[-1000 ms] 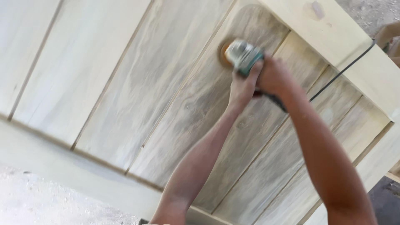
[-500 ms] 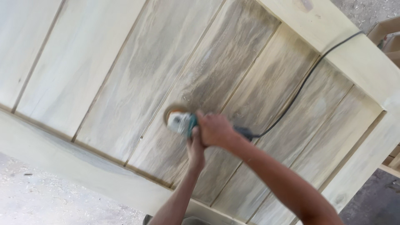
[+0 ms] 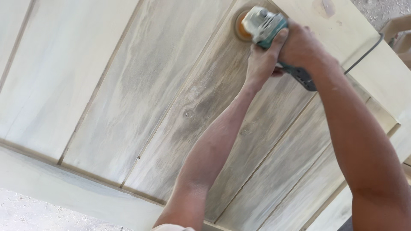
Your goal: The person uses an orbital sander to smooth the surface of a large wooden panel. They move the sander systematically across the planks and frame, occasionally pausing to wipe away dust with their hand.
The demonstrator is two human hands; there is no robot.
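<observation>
Teal-and-grey angle grinder (image 3: 266, 25), orange sanding disc (image 3: 242, 26), dusty

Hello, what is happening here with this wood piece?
A person is working a handheld power sander over a large panel of wooden boards set in a pale frame. Both arms are stretched out. The left hand steadies the tool's head from below, and the right hand has its grip around the body. The round sanding disc lies on a board near the far end of the panel, beside the frame. A dark cord trails away over the frame.
</observation>
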